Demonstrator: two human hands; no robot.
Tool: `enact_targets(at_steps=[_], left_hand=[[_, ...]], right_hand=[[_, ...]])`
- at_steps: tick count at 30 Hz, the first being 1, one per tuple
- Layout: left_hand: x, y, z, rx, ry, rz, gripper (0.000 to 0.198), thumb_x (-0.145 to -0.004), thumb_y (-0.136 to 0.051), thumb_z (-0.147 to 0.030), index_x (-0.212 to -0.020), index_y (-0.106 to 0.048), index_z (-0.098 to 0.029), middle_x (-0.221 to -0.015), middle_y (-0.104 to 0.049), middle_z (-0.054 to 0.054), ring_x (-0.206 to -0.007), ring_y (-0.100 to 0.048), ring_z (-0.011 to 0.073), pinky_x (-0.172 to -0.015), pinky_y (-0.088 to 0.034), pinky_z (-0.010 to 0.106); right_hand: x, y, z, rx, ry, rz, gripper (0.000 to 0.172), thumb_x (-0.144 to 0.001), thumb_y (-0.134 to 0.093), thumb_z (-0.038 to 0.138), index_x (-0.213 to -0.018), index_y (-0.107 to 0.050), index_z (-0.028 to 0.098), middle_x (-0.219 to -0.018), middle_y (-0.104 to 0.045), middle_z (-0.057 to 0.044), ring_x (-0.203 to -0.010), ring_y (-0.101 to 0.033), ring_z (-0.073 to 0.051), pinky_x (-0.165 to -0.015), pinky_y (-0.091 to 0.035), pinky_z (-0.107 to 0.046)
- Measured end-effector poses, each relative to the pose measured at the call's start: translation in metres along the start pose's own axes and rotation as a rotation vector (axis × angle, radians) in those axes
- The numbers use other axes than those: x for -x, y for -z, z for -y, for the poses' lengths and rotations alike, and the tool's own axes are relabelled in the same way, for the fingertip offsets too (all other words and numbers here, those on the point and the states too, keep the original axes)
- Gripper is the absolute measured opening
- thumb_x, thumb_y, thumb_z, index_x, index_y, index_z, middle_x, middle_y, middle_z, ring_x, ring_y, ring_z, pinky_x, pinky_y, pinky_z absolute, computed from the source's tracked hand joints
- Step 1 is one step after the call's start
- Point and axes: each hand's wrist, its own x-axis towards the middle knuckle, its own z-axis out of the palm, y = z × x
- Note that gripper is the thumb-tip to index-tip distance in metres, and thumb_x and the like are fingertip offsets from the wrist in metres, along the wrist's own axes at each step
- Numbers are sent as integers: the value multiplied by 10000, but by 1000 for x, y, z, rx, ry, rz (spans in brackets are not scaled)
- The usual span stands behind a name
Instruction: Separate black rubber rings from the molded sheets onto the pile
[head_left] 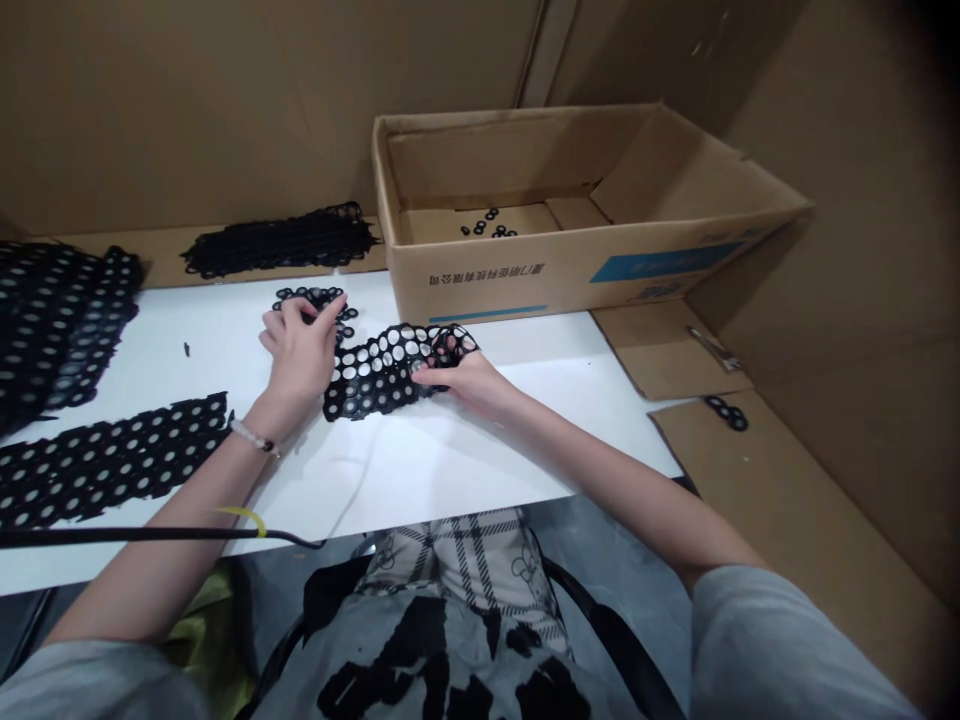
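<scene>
A black rubber sheet (379,388) punched with rows of round holes lies on the white tabletop. Part of it has open holes, while discs still fill the nearer rows. My right hand (472,384) grips its right end, thumb on top and fingers underneath, some visible through the holes. Just beyond the sheet's left end, my left hand (298,345) is over a small pile of black rings (315,297), fingers curled toward the thumb. Whatever is between those fingertips is hidden.
An open cardboard box (487,270) stands behind, with several black rings (491,225) inside. More perforated sheets (112,455) lie at left, with a large stack (60,320) and a flat bundle (281,243) behind. A black cable (150,537) crosses the front left. Joined rings (726,412) rest on cardboard at right.
</scene>
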Motion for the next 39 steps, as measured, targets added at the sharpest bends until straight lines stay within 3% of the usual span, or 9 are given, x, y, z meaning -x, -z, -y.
enact_targets(at_steps=[5, 9, 16, 20, 24, 29, 31, 34, 39], left_hand=[[17, 7, -27, -2, -203, 13, 333, -969, -354, -269, -1154, -632, -254, -1186, -570, 131, -1076, -401, 341, -887, -299, 496], [19, 6, -25, -49, -327, 108, 284, -968, -378, -259, -1037, -654, -254, -1092, -649, 100, -1027, -447, 323, -866, -281, 485], [-6, 2, 4, -72, -192, 101, 239, -929, -436, -304, -954, -658, -217, -985, -662, 105, -962, -529, 307, -811, -361, 436], [-11, 9, 6, 70, -223, 354, 228, -842, -559, -424, -895, -649, -222, -753, -643, 31, -727, -578, 225, -685, -387, 333], [-9, 9, 5, -4, -278, 418, 201, -846, -522, -365, -801, -671, -239, -810, -708, 46, -862, -612, 281, -770, -371, 372], [-9, 4, 6, 24, -249, 450, 232, -803, -599, -432, -886, -670, -227, -910, -726, 66, -932, -598, 312, -825, -356, 415], [-11, 5, 9, 36, -240, 433, 194, -814, -581, -385, -870, -683, -231, -882, -725, 67, -929, -594, 313, -824, -362, 420], [-13, 9, 16, 19, -170, 274, 216, -854, -529, -346, -904, -706, -233, -895, -722, 87, -958, -570, 328, -835, -374, 441], [-10, 13, 15, -18, -77, -7, 311, -902, -483, -332, -1118, -691, -252, -1245, -620, 108, -1143, -431, 367, -919, -338, 503]], right_hand=[[-6, 2, -7, 5, 51, -2, 498, -454, -892, 193, -821, -555, 199, -745, -557, 32, -724, -540, -135, -812, -507, -361], [-7, 3, -8, -7, 68, 13, 490, -460, -890, 184, -810, -547, 204, -745, -561, 39, -728, -541, -129, -832, -506, -359], [-7, 4, -10, 12, 52, 41, 484, -459, -892, 201, -773, -524, 212, -756, -558, 27, -742, -544, -143, -830, -517, -374], [-7, 4, -10, 10, 48, 41, 494, -457, -894, 202, -786, -524, 214, -764, -548, 25, -747, -542, -146, -832, -514, -381], [-6, 4, -6, 6, 32, 34, 502, -447, -895, 200, -755, -499, 213, -762, -542, 23, -742, -536, -144, -802, -509, -370], [-6, 3, -4, -17, 9, 33, 527, -433, -897, 206, -779, -500, 208, -759, -529, 29, -738, -532, -134, -740, -510, -337], [-6, 3, -4, -8, 3, 35, 535, -428, -897, 218, -770, -486, 211, -755, -526, 28, -741, -533, -138, -723, -514, -333], [-6, 3, -3, -3, 4, 30, 529, -432, -890, 205, -751, -469, 215, -758, -519, 29, -744, -530, -138, -745, -520, -342], [-6, 4, -4, -20, 8, -10, 528, -462, -874, 156, -847, -516, 214, -817, -560, 8, -820, -579, -169, -815, -524, -381]])
